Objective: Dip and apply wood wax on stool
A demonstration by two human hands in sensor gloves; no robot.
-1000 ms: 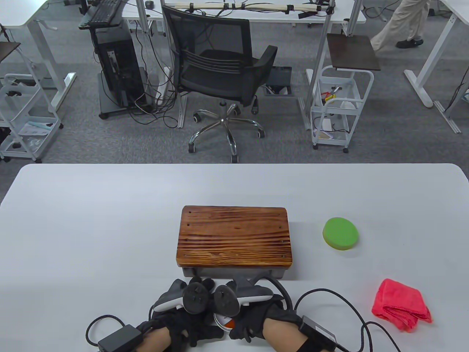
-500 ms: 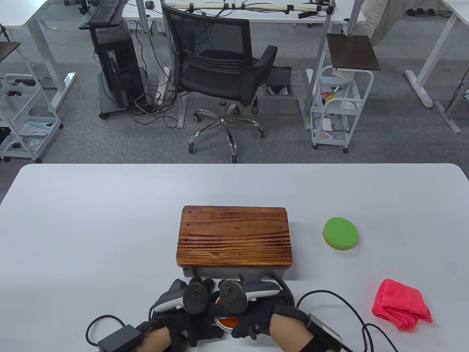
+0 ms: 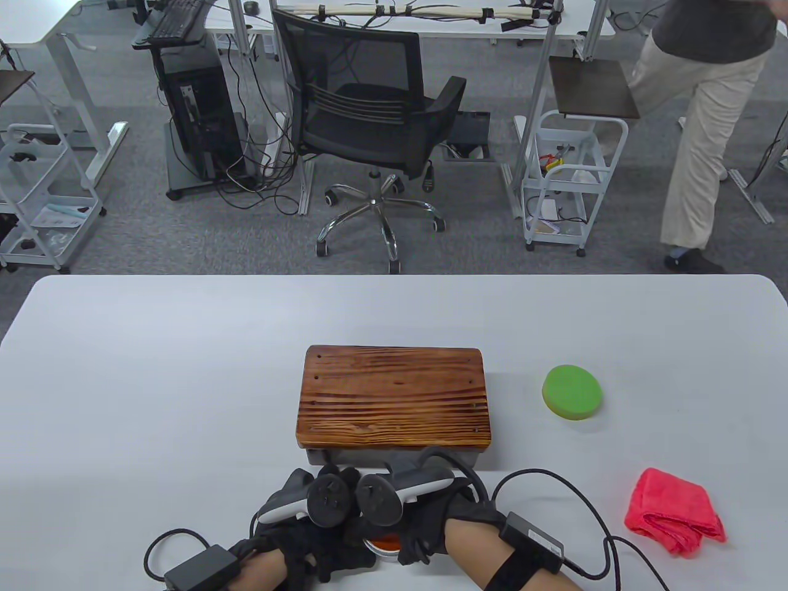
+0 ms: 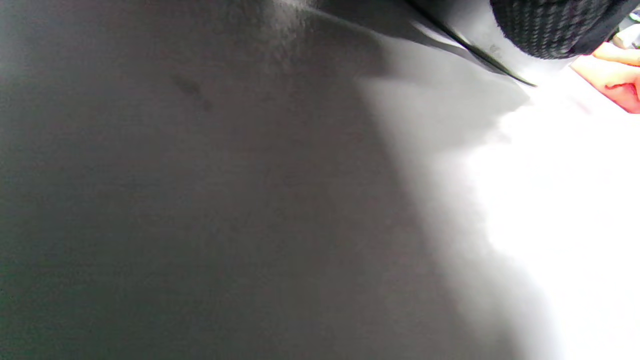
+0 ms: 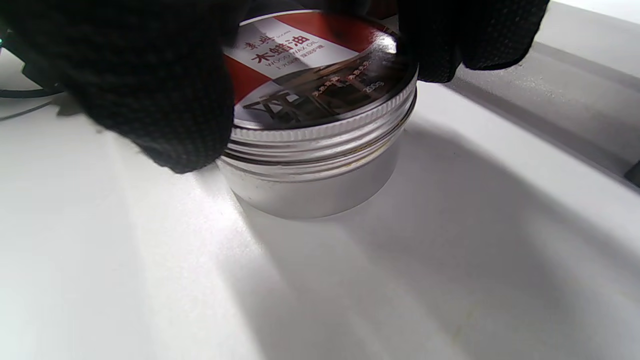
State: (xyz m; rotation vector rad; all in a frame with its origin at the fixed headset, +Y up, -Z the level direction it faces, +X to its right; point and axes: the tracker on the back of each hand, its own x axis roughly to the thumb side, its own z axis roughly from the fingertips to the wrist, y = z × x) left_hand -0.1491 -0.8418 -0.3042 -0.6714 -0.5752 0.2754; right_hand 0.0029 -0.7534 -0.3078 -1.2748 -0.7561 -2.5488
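The wooden stool (image 3: 394, 397) stands mid-table, its dark grained top bare. Just in front of it both gloved hands meet over a small silver wax tin (image 3: 385, 545). In the right wrist view the tin (image 5: 320, 170) sits on the table with its red-and-white screw lid (image 5: 320, 75) on. My right hand (image 5: 310, 45) grips that lid from above, fingers (image 5: 140, 85) curled over its rim on both sides. My left hand (image 3: 335, 548) curls against the tin's left side, much of it hidden under the trackers. The left wrist view gives only blurred, shadowed table.
A round green sponge (image 3: 571, 392) lies right of the stool. A folded pink cloth (image 3: 674, 511) lies at the front right. Glove cables (image 3: 542, 486) loop across the table near my right forearm. Beyond the table a person (image 3: 702, 123) walks past.
My right hand has twisted on the lid, its tracker swinging right and then back left, wrist shifting with it. My left hand stays put. A person has stepped into view at the back right.
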